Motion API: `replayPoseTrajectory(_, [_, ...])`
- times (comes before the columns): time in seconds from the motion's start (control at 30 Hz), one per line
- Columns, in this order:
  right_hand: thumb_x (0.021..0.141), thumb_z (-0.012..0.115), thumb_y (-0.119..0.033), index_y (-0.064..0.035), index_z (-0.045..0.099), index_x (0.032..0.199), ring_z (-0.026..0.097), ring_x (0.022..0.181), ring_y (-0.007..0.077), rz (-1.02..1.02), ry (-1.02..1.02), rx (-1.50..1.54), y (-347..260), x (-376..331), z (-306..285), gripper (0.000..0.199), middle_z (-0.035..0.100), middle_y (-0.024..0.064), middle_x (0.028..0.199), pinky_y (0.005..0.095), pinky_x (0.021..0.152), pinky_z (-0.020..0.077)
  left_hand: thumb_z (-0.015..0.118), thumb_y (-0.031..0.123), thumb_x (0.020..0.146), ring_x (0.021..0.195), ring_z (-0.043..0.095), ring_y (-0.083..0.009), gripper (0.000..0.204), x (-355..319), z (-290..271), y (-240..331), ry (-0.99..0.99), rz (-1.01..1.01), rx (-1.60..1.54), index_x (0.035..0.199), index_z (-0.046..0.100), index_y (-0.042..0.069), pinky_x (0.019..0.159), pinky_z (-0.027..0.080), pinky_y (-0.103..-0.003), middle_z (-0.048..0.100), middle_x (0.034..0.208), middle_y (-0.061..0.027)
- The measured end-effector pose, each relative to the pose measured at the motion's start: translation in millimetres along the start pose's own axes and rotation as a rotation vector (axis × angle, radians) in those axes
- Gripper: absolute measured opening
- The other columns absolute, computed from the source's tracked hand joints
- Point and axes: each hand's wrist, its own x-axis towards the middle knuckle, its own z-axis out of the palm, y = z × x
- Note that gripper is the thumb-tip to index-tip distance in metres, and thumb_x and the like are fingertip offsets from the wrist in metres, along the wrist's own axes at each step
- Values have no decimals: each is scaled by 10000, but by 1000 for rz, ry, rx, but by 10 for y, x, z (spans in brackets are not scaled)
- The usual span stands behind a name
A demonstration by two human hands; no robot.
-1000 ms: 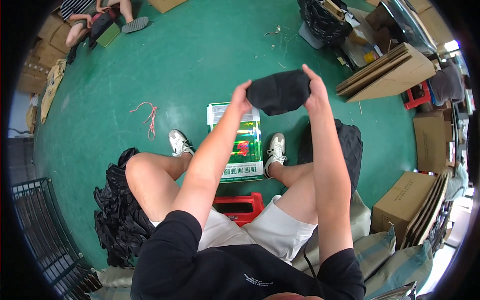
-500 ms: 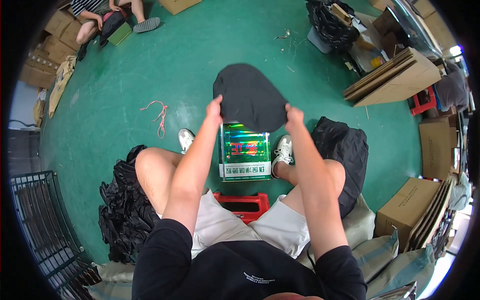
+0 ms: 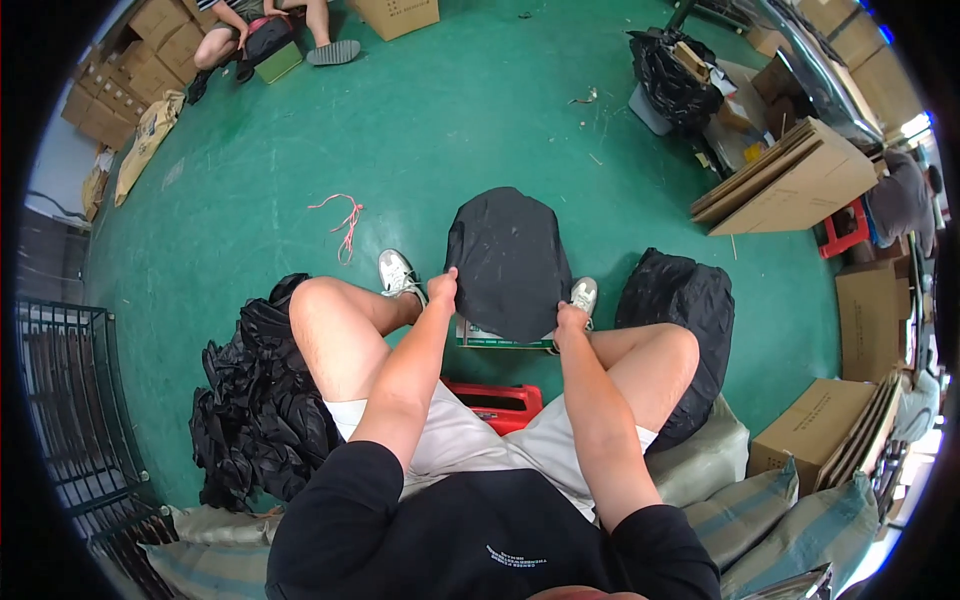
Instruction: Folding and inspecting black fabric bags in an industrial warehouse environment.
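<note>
A black fabric cover, rounded in outline, is spread between my hands over a green metal tin. Only the tin's near edge shows beneath it; the rest is hidden. My left hand is closed on the cover's left edge. On the opposite side, my right hand pinches its lower right edge. A heap of crumpled black fabric lies beside my left leg. Outside my right leg sits a smoother stack of black fabric.
A red plastic stool stands between my thighs. Pink string lies on the green floor. A black rack is at left; cardboard sheets and a carton at right. Another person sits at the far left.
Both hands have come nearer to me and lower with the black cover. It now hides most of the tin, whose top was visible before. The view has shifted slightly.
</note>
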Motion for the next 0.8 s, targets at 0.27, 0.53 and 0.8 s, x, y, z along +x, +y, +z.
replayPoseTrajectory(0.27, [822, 636, -233, -11, 647, 1009, 614, 977, 323, -48, 191, -387, 531, 195, 47, 290, 653, 170, 1076, 410, 823, 478, 713, 260, 832, 881, 600, -244, 317, -105, -40, -120, -46, 162, 172, 904, 664, -45, 818, 450, -376, 674, 966, -155])
replayPoseTrajectory(0.53, [797, 601, -249, 16, 668, 936, 611, 994, 382, -247, 103, -432, 188, -188, -54, 306, 663, 225, 991, 439, 863, 471, 714, 284, 821, 1021, 612, -278, 431, -11, -131, -267, 94, 150, 95, 1080, 644, -54, 901, 441, -363, 668, 1082, -174])
replayPoseTrajectory(0.8, [783, 618, -283, 6, 661, 1065, 595, 1083, 384, -125, 83, -609, 288, -399, -119, 406, 626, 244, 1137, 444, 919, 481, 737, 300, 812, 1052, 599, -264, 504, -36, -253, -229, 172, 151, 329, 1149, 603, -49, 923, 434, -346, 645, 1129, -163])
